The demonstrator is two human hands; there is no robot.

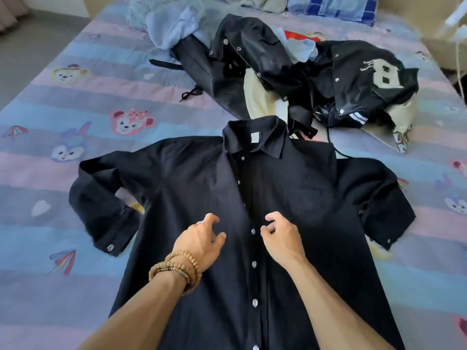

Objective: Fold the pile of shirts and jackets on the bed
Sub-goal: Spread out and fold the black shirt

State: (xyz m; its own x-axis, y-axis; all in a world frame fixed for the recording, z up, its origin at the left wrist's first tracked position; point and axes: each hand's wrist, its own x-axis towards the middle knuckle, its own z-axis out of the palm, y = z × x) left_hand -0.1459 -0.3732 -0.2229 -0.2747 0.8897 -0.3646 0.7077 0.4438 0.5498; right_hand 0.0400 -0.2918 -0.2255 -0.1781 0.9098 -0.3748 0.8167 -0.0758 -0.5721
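A black button-up shirt [290,188] lies spread face up on the bed, collar away from me and both sleeves bent inward. My left hand [203,238], with a bead bracelet on its wrist, hovers just left of the button placket with loosely curled fingers. My right hand [281,236] hovers just right of the placket, fingers also loosely curled. Neither hand plainly grips the cloth. Beyond the collar sits the pile: a black leather jacket [227,61], a black varsity jacket with a white 8 [369,79], a light blue shirt [171,26] and a cream garment [257,99].
The bed sheet [75,127] is pink and blue striped with cartoon animals. Pillows [331,6] lie at the head of the bed. Grey floor [38,39] shows beyond the bed's left edge. A white cable [458,54] hangs at the far right.
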